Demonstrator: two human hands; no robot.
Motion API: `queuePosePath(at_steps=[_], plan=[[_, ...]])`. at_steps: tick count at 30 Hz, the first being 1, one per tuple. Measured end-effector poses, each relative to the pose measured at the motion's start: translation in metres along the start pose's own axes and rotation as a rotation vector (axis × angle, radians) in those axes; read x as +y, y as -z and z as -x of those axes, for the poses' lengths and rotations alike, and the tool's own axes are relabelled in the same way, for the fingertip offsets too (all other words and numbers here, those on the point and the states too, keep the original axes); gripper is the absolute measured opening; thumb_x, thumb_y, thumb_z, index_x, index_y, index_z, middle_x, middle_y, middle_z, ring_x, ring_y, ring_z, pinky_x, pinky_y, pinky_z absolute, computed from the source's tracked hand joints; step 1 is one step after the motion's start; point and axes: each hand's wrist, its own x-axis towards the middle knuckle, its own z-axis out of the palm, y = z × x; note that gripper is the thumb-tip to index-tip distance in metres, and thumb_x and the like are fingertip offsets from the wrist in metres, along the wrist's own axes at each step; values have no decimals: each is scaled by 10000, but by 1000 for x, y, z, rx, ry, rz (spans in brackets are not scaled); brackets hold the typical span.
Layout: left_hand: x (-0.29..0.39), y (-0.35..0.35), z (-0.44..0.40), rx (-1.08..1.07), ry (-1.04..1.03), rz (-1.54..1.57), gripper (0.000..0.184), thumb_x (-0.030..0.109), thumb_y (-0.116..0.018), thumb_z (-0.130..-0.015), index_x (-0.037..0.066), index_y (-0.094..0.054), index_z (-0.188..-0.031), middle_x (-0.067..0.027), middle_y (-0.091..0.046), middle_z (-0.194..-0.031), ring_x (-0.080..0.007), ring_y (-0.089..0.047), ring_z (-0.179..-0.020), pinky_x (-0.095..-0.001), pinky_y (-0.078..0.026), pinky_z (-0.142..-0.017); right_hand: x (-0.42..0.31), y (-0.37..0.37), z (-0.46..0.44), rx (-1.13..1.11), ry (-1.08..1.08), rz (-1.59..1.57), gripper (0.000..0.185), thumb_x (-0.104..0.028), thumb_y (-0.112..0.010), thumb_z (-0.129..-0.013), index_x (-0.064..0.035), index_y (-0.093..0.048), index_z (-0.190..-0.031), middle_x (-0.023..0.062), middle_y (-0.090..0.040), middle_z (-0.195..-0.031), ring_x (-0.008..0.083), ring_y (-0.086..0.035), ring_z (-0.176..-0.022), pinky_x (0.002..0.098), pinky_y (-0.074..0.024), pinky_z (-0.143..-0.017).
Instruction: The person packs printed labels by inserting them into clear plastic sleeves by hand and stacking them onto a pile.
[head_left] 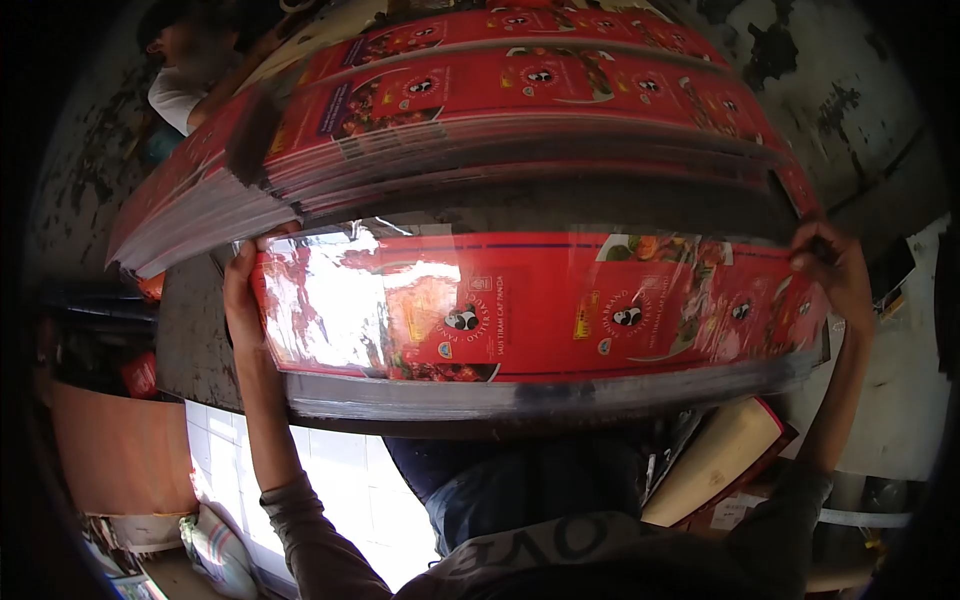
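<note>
A stack of glossy red printed sheets [560,310], bearing panda logos and food pictures, lies in front of me at the table's near edge. My left hand [246,268] is closed on its far left corner, with some fingers hidden behind the edge. At the far right corner, my right hand [828,262] grips the sheets with thumb and bent fingers. Strong glare covers the left part of the top sheet. How many sheets each hand holds cannot be made out.
Beyond a dark gap stand taller piles of the same red sheets [500,90]. Another person [185,75] is at the far left. A brown panel [120,450] and a sack [218,550] are at lower left. A cream-coloured board or carton [718,462] leans at lower right.
</note>
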Motion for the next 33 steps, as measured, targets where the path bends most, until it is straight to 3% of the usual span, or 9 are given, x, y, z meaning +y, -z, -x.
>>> queuePosePath(at_steps=[5,7,19,21,24,27,30,32,33], plan=[[2,0,2,-149,-126,-5,290,254,-407,-862,4,-522,-956,-109,-518,-982,-160,-479,-953,-310,-408,-816,-3,12,10,37,112,81,125,-8,-607,-625,-17,-518,-712,1,-504,-670,75,-468,-678,214,-354,-623],[3,-5,5,-33,-183,36,329,265,-424,-840,-17,-591,-818,-150,-561,-961,-185,-564,-817,-302,-473,-718,-7,15,15,63,152,169,124,-17,-606,-621,-11,-512,-701,8,-499,-664,86,-471,-679,220,-356,-625],[5,8,13,-117,-295,22,331,265,-396,-833,-24,-550,-783,-151,-532,-906,-201,-556,-736,-309,-472,-677,-32,15,24,88,162,150,135,-61,-597,-644,-1,-493,-706,7,-479,-658,93,-458,-674,225,-355,-648],[6,10,14,-152,-304,44,332,269,-397,-828,-23,-547,-783,-150,-526,-897,-204,-555,-734,-309,-470,-671,-38,26,22,-95,-79,54,157,-60,-624,-609,-9,-510,-704,-2,-493,-647,83,-469,-666,221,-362,-631],[7,10,16,-209,-326,73,334,274,-399,-820,-25,-544,-786,-152,-519,-895,-212,-557,-733,-305,-471,-672,-34,35,18,-153,-132,23,184,-55,-650,-564,-16,-532,-700,-7,-507,-632,75,-483,-645,214,-366,-596],[7,6,18,-179,-350,47,333,274,-396,-821,-24,-542,-788,-159,-518,-896,-219,-561,-731,-326,-478,-691,-37,38,23,-71,-68,143,179,-41,-656,-543,-17,-541,-678,-5,-522,-626,73,-494,-631,211,-374,-577],[6,5,18,-203,-333,138,322,262,-391,-827,-21,-543,-804,-160,-523,-897,-237,-570,-760,-371,-489,-724,-40,41,28,-73,-53,242,156,-31,-648,-542,-17,-528,-641,6,-529,-630,68,-492,-625,212,-384,-589],[4,6,18,-256,-277,222,292,247,-385,-833,4,-546,-814,-132,-547,-889,-285,-584,-806,-561,-391,-834,-47,34,32,-43,-88,229,165,-66,-655,-545,-20,-527,-638,19,-540,-681,89,-502,-665,233,-389,-621],[3,4,17,-254,-278,223,292,247,-385,-833,4,-546,-814,-132,-547,-889,-285,-584,-806,-561,-391,-834,-50,32,33,-13,-120,216,179,-100,-662,-547,-23,-527,-635,32,-550,-733,109,-513,-705,254,-394,-652]])
